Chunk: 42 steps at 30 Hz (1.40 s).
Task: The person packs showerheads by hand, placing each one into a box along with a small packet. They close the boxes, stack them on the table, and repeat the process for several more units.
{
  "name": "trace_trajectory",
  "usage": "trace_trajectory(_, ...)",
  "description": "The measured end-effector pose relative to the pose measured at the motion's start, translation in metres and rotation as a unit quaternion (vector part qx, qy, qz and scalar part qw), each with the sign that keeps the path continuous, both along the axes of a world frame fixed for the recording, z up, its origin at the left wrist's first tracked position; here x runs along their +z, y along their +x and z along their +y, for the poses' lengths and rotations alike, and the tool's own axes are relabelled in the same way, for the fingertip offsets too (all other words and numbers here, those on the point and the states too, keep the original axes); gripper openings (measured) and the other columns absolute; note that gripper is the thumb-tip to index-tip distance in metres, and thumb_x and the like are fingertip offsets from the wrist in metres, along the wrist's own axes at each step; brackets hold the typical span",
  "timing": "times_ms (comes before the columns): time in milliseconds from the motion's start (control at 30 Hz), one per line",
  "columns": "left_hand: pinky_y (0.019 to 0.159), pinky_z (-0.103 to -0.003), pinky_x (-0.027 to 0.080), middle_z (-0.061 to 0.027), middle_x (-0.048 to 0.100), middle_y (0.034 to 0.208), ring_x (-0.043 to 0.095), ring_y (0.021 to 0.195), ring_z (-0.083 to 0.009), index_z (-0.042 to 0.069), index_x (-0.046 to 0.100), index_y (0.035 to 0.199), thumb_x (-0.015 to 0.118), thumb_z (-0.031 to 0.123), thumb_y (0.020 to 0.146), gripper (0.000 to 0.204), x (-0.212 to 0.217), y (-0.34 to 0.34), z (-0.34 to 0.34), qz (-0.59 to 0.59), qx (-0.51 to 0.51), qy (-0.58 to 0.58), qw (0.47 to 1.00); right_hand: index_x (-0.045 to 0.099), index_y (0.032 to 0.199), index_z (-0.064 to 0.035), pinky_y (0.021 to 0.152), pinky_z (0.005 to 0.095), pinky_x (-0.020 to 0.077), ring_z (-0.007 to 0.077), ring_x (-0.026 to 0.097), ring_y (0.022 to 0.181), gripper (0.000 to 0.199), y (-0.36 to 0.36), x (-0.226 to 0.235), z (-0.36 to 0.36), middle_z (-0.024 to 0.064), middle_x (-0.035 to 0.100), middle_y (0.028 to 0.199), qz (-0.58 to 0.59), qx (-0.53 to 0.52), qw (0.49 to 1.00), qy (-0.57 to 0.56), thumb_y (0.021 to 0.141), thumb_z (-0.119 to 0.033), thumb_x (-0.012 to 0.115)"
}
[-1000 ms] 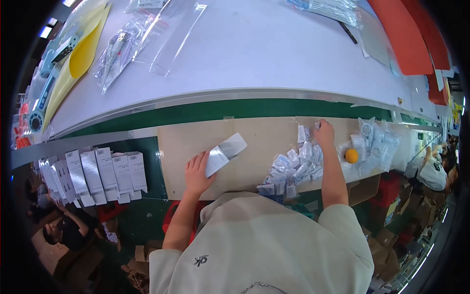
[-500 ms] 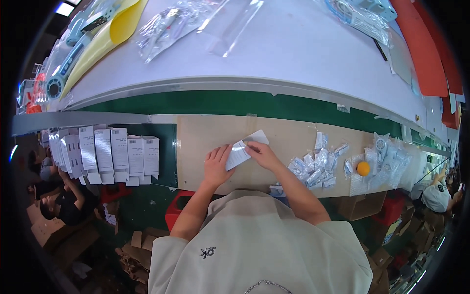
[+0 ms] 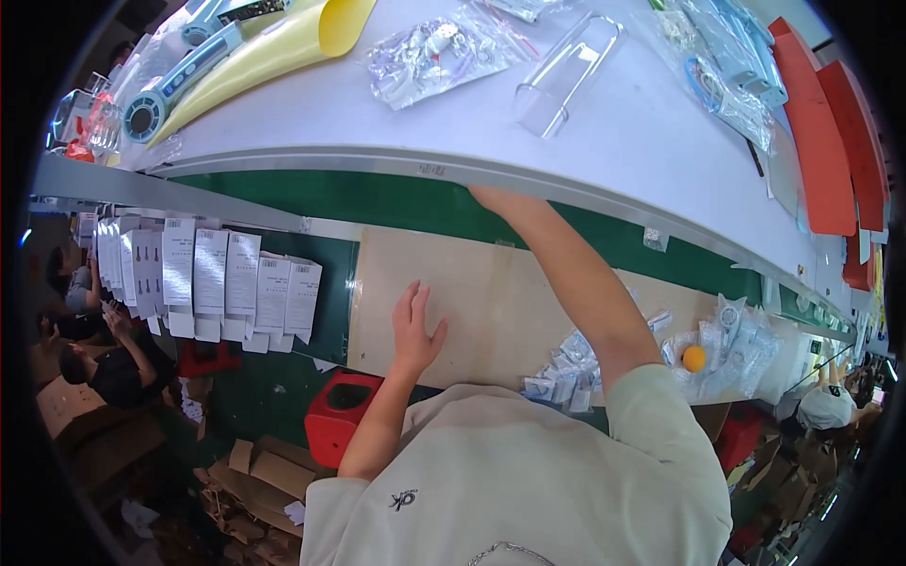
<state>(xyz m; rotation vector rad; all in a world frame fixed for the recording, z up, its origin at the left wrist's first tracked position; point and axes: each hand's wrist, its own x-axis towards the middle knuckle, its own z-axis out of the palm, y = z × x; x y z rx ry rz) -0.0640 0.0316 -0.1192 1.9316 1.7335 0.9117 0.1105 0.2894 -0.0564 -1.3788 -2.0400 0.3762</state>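
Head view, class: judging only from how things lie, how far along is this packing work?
Done: a row of white cartons stands left of the board. In hand: nothing visible; the left hand lies flat on the board, and the right arm reaches under the white shelf, hand hidden. Left: a pile of small bags beside the right arm.

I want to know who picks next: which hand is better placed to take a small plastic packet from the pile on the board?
Probably the left. The left hand lies flat and empty on the board, while the right hand is stretched away under the white shelf, hidden from view. The packets lie below the right forearm, though.
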Motion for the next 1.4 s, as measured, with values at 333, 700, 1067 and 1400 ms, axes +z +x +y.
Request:
trace_trajectory(333,0.109,-0.047,0.037,-0.0231,0.048,0.139,0.045,0.131,-0.0403,-0.001,0.05,0.134,0.071,0.007,0.081,0.057,0.003,-0.091,-0.103,0.019,0.262,-0.026,0.965,0.066,0.11,-0.0044,0.097,0.0449,0.0471,0.0407,0.062,0.11,0.035,0.225,-0.127,-0.002,0.0216,0.067,0.113,-0.036,-0.098,0.993,-0.063,0.089,-0.033,0.063)
trace_trajectory(700,0.11,-0.051,0.032,-0.0257,0.041,0.144,0.039,0.133,-0.0437,-0.004,0.043,0.14,0.077,0.024,0.081,0.073,0.066,-0.209,-0.048,0.342,0.426,0.152,0.824,0.049,0.124,0.0082,0.094,0.0495,0.0472,0.049,0.061,0.108,0.065,0.347,-0.195,-0.036,0.0348,0.062,0.113,-0.175,-0.279,0.918,-0.221,0.083,-0.037,0.069)
trace_trajectory(1067,0.109,-0.043,0.039,-0.0259,0.049,0.14,0.047,0.131,-0.0391,-0.004,0.042,0.143,0.08,0.043,0.076,0.091,0.207,-0.397,0.059,0.314,0.322,0.001,0.893,0.055,0.115,-0.0035,0.082,0.0319,0.0496,0.0176,0.056,0.091,0.041,0.007,-0.131,-0.19,0.0093,0.057,0.102,0.164,-0.076,0.925,-0.333,0.084,-0.02,0.077)
trace_trajectory(1400,0.101,-0.043,0.047,-0.0235,0.057,0.132,0.058,0.119,-0.0391,0.001,0.041,0.145,0.084,0.049,0.067,0.101,0.2,-0.408,0.077,0.256,0.256,-0.196,0.911,0.038,0.142,-0.0067,0.095,0.0484,0.0481,0.0299,0.059,0.117,0.065,-0.329,-0.137,-0.208,0.0139,0.058,0.13,0.443,0.021,0.582,-0.681,0.091,-0.029,0.071)
